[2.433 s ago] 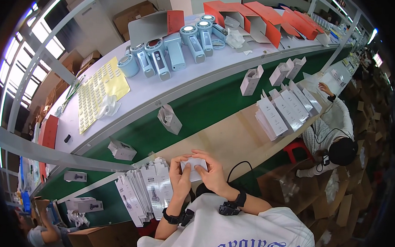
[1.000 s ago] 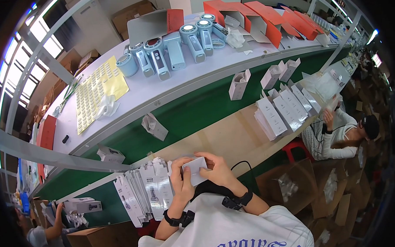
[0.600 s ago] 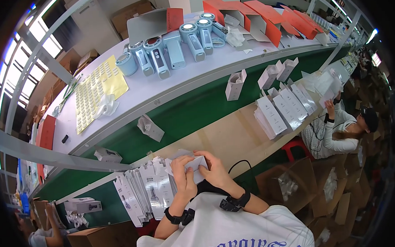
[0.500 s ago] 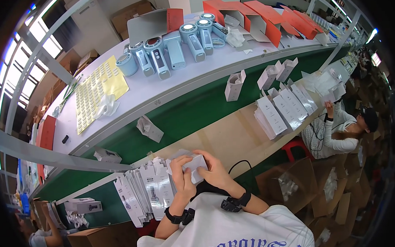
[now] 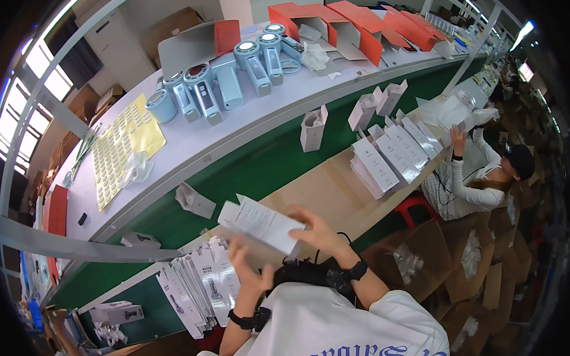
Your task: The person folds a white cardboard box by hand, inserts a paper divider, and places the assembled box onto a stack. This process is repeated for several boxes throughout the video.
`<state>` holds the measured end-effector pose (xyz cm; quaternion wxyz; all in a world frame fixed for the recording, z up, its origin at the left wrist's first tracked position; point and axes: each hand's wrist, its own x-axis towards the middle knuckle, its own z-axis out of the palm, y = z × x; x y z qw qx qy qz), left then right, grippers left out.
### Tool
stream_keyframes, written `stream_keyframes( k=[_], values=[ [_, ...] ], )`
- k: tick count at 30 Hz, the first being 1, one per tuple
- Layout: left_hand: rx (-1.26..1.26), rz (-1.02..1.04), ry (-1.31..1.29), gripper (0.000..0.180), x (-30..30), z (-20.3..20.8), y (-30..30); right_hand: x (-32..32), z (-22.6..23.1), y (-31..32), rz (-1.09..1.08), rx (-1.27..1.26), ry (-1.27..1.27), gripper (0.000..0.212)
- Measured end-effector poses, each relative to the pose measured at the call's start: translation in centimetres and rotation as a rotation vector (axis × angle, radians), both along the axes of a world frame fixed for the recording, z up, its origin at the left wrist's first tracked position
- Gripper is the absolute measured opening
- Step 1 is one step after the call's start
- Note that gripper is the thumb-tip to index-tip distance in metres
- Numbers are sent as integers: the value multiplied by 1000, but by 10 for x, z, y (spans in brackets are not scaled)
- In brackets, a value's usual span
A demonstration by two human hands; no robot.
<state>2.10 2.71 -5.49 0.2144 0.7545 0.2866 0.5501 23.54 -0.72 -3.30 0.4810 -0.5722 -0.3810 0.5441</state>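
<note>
My right hand [image 5: 318, 233] grips a white carton [image 5: 260, 224] by its right end, thumb on the near face. The carton is raised into box shape and tilted, its far-left end showing a flap that sticks up. Just below its left part is my left hand [image 5: 245, 267], fingers apart and holding nothing; whether a fingertip touches the carton I cannot tell. Beside that hand, a row of flattened white cartons [image 5: 187, 291] leans together on the bench.
Open white cartons [image 5: 313, 128] stand along the green surface, with more boxes [image 5: 394, 154] at the right. Beyond lie light-blue devices [image 5: 228, 82], a yellow sticker sheet [image 5: 130, 139] and red boxes [image 5: 349, 28] on the white shelf [image 5: 199, 146]. A co-worker [image 5: 480, 184] sits at the right.
The carton has gone from small and clasped between both hands to raised and turned, its long printed face showing. My left hand has let go and opened. The view has shifted slightly.
</note>
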Motion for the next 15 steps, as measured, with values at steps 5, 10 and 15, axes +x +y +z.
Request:
stream_keyframes(
  k=[5, 10, 15],
  values=[
    [-716, 614, 975, 93, -96, -84, 10, 106, -109, -16, -355, 317, -1226, 38],
    [-882, 493, 993, 104, -124, -104, -17, 168, -207, -71, -277, 178, -1443, 19],
    [-1006, 639, 960, 115, -129, -105, -17, 159, -187, -52, -305, -164, -1612, 23]
  ],
)
